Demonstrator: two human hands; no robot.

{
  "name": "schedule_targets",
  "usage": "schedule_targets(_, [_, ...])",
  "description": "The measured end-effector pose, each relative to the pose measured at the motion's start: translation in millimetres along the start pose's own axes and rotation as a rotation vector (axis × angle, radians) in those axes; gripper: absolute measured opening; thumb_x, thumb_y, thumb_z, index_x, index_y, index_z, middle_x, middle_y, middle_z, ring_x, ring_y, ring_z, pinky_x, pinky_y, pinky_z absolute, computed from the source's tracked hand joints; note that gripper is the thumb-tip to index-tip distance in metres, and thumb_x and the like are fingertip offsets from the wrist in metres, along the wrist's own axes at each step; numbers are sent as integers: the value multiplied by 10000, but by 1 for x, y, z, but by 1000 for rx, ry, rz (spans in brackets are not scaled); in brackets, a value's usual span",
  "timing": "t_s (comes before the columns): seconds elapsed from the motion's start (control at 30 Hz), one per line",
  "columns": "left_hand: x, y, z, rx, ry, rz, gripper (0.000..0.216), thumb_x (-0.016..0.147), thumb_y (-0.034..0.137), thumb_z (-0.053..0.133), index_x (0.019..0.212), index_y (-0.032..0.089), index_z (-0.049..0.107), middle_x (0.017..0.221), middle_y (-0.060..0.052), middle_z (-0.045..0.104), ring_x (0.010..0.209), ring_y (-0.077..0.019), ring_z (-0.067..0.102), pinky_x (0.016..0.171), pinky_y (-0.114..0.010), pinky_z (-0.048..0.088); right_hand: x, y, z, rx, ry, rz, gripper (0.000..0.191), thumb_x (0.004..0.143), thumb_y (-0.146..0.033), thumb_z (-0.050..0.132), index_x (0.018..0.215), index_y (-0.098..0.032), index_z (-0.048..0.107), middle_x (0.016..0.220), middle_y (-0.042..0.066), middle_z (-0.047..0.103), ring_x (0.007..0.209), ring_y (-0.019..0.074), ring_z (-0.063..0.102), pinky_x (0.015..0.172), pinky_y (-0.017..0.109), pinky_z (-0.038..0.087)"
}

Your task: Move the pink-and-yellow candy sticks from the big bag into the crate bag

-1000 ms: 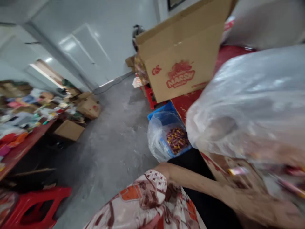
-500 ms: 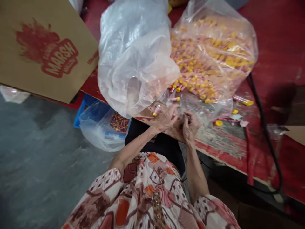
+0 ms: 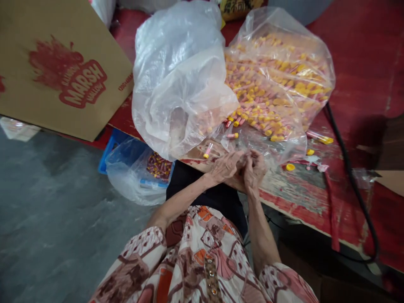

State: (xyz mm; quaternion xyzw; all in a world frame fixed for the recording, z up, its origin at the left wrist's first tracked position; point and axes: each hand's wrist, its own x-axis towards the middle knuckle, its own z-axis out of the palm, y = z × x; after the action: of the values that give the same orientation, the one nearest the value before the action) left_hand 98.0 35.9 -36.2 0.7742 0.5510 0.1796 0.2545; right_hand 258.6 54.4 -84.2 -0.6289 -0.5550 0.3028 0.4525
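My left hand (image 3: 225, 167) and my right hand (image 3: 254, 171) meet at the table's near edge, fingers closed together. Whatever is pinched between them is hidden by the fingers. A small pink tube with a yellow cap (image 3: 208, 150) lies just beyond my left hand, and a second capped tube (image 3: 232, 135) rests farther back. Beyond my hands lies a clear bag (image 3: 280, 84) full of such pink, yellow-capped tubes, its mouth towards me. To its left sits a large whitish plastic bag (image 3: 179, 71), with contents I cannot make out.
A cardboard box (image 3: 104, 46) stands at the left. Below the table edge is a blue crate (image 3: 107, 151) with a plastic-lined heap of tubes (image 3: 158, 165). At the right lie a larger tube (image 3: 320, 137), a loose yellow cap (image 3: 290, 167) and a black cable (image 3: 349, 168).
My left hand has moved right and its spread fingers have closed in against my right hand. The bags and loose tubes keep their places; the view has shifted slightly.
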Motion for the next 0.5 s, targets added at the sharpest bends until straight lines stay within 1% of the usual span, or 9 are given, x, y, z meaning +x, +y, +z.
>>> schedule_targets(0.07, [1, -5, 3, -60, 20, 23, 666, 1024, 57, 554, 1686, 132, 547, 1699, -216, 667, 1589, -326, 670, 1322, -487, 577, 14, 1, 1, -22, 14, -17, 414, 1118, -519, 530, 1342, -230, 723, 1131, 87, 783, 954, 255, 754, 940, 420, 642])
schedule_targets(0.13, [2, -8, 5, -140, 52, 25, 630, 1033, 80, 571, 1661, 132, 553, 1605, -217, 720, 1534, -321, 703, 1286, -485, 596, 37, -1, 4, -93, 26, -92, 357, 1105, -432, 517, 1316, -232, 726, 1209, 118, 774, 1105, 288, 760, 1042, 465, 633])
schedule_targets(0.2, [3, -8, 6, -271, 81, -32, 593, 1049, 130, 612, 1640, 154, 559, 1391, -166, 800, 1338, -292, 787, 1189, -461, 643, 64, -6, 9, -190, 41, -159, 346, 1076, -310, 503, 1320, -229, 734, 1332, 160, 752, 1277, 313, 726, 1150, 493, 596])
schedule_targets(0.27, [3, -8, 6, -468, 116, -131, 587, 1053, 192, 678, 1626, 183, 549, 1165, -77, 808, 1087, -235, 807, 1055, -402, 676, 89, -15, 16, -294, 24, -169, 428, 1041, -195, 485, 1387, -207, 736, 1446, 190, 723, 1351, 302, 686, 1192, 471, 561])
schedule_targets(0.33, [2, -9, 3, -688, 156, -223, 606, 1055, 244, 727, 1624, 194, 523, 1079, -30, 780, 921, -185, 766, 937, -344, 676, 108, -25, 24, -401, -42, -148, 516, 1045, -133, 480, 1506, -160, 710, 1541, 204, 701, 1328, 270, 667, 1160, 425, 542])
schedule_targets(0.4, [1, -10, -2, -846, 199, -271, 601, 1077, 268, 720, 1631, 198, 499, 1108, -37, 778, 842, -159, 731, 860, -323, 667, 119, -32, 31, -477, -112, -136, 518, 1126, -154, 472, 1605, -141, 671, 1614, 188, 683, 1293, 240, 662, 1090, 381, 534])
schedule_targets(0.47, [-1, -12, -8, -874, 236, -274, 573, 1099, 258, 682, 1637, 215, 492, 1143, -54, 784, 819, -159, 722, 837, -334, 670, 123, -35, 35, -512, -145, -119, 474, 1201, -220, 459, 1613, -145, 682, 1620, 169, 694, 1281, 239, 673, 1041, 362, 530])
schedule_targets(0.5, [-1, -13, -9, -831, 256, -264, 561, 1103, 247, 667, 1637, 224, 495, 1147, -59, 786, 828, -166, 728, 845, -345, 678, 123, -34, 36, -520, -150, -111, 459, 1215, -241, 458, 1591, -148, 704, 1612, 167, 704, 1283, 247, 682, 1032, 361, 532])
